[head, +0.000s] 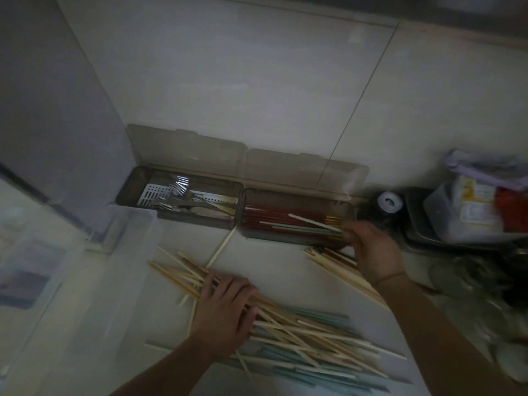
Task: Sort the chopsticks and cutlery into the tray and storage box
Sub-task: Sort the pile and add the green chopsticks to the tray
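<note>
Loose chopsticks (300, 335), pale wood over blue-green ones, lie heaped at the counter's (265, 261) near edge. Spread flat on the heap, the left hand (225, 307) presses down with straight fingers, probably to keep the sticks from rolling while a batch is picked out. Farther back, the right hand (371, 250) pinches a few blue-green chopsticks (314, 226) whose far ends already rest in the right box (297, 221), on red ones, seemingly being laid lengthwise so they fit. A smaller wooden bundle (331, 262) lies just under that hand. Beside this box, at the counter's back left corner, the left box (183, 198) holds metal cutlery. Both lids lean open against the wall.
</note>
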`<state>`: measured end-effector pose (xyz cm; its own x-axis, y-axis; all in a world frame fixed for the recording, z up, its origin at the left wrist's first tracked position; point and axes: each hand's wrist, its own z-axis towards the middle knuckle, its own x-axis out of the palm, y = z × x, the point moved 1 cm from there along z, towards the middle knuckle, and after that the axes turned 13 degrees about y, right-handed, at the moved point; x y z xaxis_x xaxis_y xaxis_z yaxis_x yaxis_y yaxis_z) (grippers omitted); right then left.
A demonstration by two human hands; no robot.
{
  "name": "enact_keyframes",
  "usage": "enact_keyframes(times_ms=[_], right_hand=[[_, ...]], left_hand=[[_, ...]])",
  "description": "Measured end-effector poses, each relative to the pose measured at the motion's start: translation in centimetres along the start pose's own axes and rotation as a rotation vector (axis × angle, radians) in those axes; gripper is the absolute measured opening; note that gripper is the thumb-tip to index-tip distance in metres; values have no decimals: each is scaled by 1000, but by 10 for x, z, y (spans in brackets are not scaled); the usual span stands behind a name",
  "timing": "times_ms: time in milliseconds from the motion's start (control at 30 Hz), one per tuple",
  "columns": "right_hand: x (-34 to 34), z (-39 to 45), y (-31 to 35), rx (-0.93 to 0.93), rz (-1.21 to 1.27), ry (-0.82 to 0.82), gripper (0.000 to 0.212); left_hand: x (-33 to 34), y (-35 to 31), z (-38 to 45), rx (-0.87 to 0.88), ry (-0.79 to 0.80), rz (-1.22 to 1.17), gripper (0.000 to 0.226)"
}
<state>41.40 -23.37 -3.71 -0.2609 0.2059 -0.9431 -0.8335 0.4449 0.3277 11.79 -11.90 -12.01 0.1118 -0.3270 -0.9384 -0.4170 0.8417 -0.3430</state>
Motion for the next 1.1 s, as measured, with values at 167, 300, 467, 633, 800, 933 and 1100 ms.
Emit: enact_keyframes(times_ms=[167, 300, 467, 633, 800, 933, 1100], right_hand=[[24, 55, 5, 123, 12, 244, 20], [37, 68, 8, 117, -63, 365, 20], [37, 57, 8, 98, -28, 335, 19], [18, -9, 17, -176, -54, -106, 14], [43, -83, 8, -230, -65, 176, 12], [63, -113, 4, -87, -44, 313, 22], [67, -117, 18, 63, -83, 283, 22]], left_hand=[[-2, -1, 0, 12, -29, -12, 32], [-2, -1, -1, 19, -37, -11, 31], [-1, -1, -1, 7, -30, -7, 31], [-1, -1, -1, 3, -41, -12, 29], [-1, -2, -1, 5, -33, -10, 27], [-2, -2, 0, -7, -19, -10, 29], [-1, -2, 0, 1, -21, -8, 30]])
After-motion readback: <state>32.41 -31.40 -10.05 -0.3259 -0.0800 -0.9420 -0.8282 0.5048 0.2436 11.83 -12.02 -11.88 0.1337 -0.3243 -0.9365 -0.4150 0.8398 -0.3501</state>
